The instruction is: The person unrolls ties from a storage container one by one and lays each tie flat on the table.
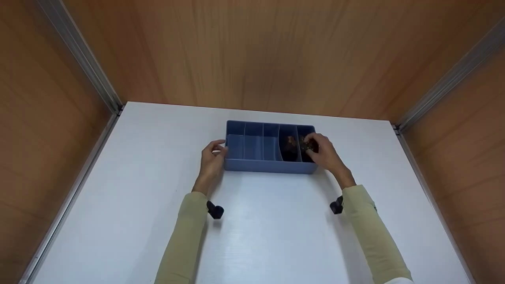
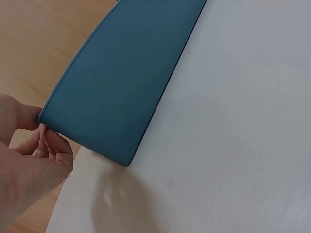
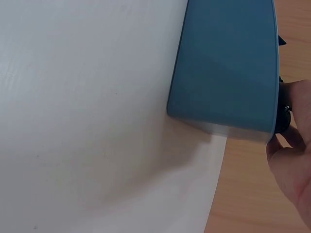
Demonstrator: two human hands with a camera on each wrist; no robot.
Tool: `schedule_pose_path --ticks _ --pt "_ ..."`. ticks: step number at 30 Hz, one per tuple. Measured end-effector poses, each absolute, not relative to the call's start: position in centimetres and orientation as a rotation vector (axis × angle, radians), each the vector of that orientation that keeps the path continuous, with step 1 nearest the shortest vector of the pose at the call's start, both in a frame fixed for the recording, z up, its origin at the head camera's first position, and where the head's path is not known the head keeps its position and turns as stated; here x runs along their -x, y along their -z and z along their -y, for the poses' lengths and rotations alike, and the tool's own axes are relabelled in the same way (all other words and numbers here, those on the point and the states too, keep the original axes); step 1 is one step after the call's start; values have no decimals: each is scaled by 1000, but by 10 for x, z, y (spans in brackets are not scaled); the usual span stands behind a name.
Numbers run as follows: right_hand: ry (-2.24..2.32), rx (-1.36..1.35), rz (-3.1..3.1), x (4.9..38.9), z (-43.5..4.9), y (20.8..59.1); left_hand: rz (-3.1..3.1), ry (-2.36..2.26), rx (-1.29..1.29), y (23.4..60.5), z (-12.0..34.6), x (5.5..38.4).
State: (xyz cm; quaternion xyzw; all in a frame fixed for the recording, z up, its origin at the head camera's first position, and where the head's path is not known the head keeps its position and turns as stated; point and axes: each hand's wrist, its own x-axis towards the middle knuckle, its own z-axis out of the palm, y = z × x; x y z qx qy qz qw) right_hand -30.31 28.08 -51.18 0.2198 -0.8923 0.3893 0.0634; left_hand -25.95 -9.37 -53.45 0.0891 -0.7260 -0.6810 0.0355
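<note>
A blue compartment box (image 1: 252, 165) stands on the white table, its narrow compartments side by side. At its left end my left hand (image 1: 212, 159) pinches the rim; in the left wrist view the thumb and curled fingers of that hand (image 2: 36, 160) meet at the box's upper corner. My right hand (image 1: 324, 153) reaches into the rightmost compartment and holds a dark, glossy brown-black item (image 1: 303, 146), whose kind is unclear. Another dark brown item (image 1: 290, 146) lies in the neighbouring compartment. In the right wrist view, the box wall (image 3: 223, 63) hides most of the held black item (image 3: 283, 119).
The white table (image 1: 276, 228) extends in front of the box and to both sides. Wood-grain panels (image 1: 221, 55) enclose the back and sides, with metal profiles (image 1: 85, 51) at the corners. A small black device (image 1: 216, 210) sits at each wrist.
</note>
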Motion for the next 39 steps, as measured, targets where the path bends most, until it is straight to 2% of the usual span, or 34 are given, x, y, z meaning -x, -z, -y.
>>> schedule_pose_path --ticks 16,21,27,39 --pt "-1523 -543 2533 300 -289 509 2273 2046 -305 535 90 258" --pt "-1618 -458 2523 290 -286 492 2272 2052 -324 535 89 258" --pt "-1789 -380 2361 291 -290 494 2255 2067 -321 536 89 258" --pt "-1827 -385 2283 273 -276 473 2211 2124 -318 536 92 259"
